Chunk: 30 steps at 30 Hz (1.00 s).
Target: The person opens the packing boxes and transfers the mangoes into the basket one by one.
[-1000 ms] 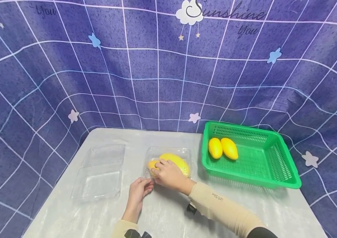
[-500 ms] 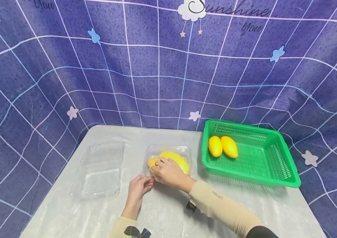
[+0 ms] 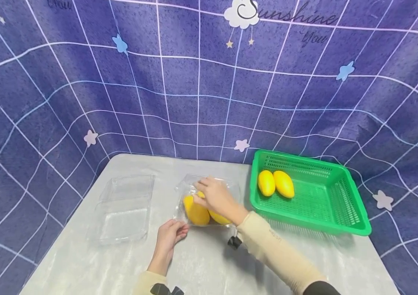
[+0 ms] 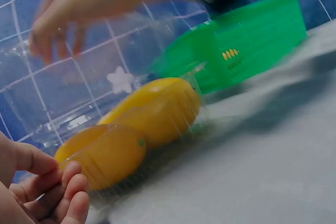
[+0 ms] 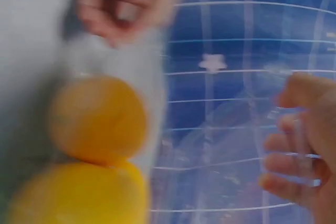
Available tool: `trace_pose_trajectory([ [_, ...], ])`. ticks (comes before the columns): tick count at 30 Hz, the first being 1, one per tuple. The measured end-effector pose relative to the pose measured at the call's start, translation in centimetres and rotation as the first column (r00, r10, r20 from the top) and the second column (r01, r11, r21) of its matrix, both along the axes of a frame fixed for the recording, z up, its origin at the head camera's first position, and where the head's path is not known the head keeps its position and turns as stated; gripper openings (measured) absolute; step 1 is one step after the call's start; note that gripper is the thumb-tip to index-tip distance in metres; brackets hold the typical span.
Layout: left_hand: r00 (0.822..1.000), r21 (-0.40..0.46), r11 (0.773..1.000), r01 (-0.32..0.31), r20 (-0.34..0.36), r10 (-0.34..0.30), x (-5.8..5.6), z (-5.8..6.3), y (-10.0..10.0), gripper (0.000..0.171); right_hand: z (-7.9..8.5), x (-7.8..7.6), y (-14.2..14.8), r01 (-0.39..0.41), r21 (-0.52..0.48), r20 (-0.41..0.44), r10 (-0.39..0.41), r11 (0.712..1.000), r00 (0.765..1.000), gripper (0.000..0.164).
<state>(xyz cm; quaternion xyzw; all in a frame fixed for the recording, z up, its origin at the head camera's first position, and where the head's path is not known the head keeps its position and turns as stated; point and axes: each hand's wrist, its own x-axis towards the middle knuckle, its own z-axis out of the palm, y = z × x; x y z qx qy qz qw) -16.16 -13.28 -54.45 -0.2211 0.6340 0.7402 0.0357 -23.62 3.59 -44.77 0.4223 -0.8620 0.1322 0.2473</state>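
Observation:
Two yellow mangoes [image 3: 196, 211] [image 4: 163, 109] lie side by side in a clear plastic clamshell box [image 3: 179, 209], whose lid [image 3: 188, 180] is raised at the back. At the box's near left corner, my left hand [image 3: 170, 235] pinches the thin edge between thumb and fingers. Over the mangoes and near the lid is my right hand [image 3: 216, 196], its fingers loosely bent and the thumb apart. In the right wrist view, a clear plastic edge crosses the fingers of the right hand [image 5: 310, 140]; that view is blurred.
A green basket [image 3: 312, 223] at the right holds two more mangoes [image 3: 283, 184]. At the left, another clear clamshell box [image 3: 124, 221] stands opened out. The table [image 3: 201, 270] has a pale cover, and a blue checked curtain [image 3: 209, 110] hangs behind it.
My right hand has let go of the left mango and moved up and back toward the lid. The mangoes now lie nearer the box's front. My left hand has stayed at the corner.

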Motion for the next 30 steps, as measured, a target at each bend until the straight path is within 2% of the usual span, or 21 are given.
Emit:
trace_pose_trajectory([
  [2, 1.000, -0.002, 1.000, -0.003, 0.009, 0.003, 0.0, 0.2, -0.1, 0.013, 1.4, -0.4, 0.2, 0.006, 0.025, 0.040, -0.007, 1.000, 0.999, 0.037],
  [3, 1.000, -0.002, 1.000, -0.003, 0.009, 0.003, 0.0, 0.1, -0.2, 0.015, 1.5, -0.5, 0.3, 0.003, 0.044, 0.056, -0.006, 0.999, 0.998, 0.038],
  [6, 1.000, 0.001, 1.000, -0.011, 0.016, 0.011, 0.0, -0.1, -0.1, 0.015, 1.0, -0.3, 0.5, -0.003, 0.108, 0.093, -0.007, 0.994, 0.996, 0.039],
  [10, 1.000, -0.002, 1.000, -0.017, 0.018, 0.017, 0.1, -0.3, -0.1, 0.017, -0.1, 0.3, 0.5, 0.011, 0.141, 0.122, -0.028, 0.990, 0.992, 0.042],
  [16, 1.000, -0.007, 1.000, -0.012, 0.024, 0.012, 0.1, -0.5, 0.0, 0.027, 0.0, 0.4, 0.8, 0.021, 0.182, 0.134, -0.046, 0.983, 0.990, 0.043],
  [24, 0.998, -0.028, 0.998, -0.055, 0.011, 0.055, 0.1, -0.5, -0.1, 0.022, -0.1, 0.7, 1.2, -0.005, 0.244, 0.154, -0.034, 0.970, 0.988, 0.044],
  [30, 0.998, -0.007, 0.998, -0.064, -0.011, 0.064, -0.1, -0.3, -0.2, 0.029, -0.4, 0.8, 1.6, 0.009, 0.249, 0.144, -0.046, 0.968, 0.988, 0.044],
])
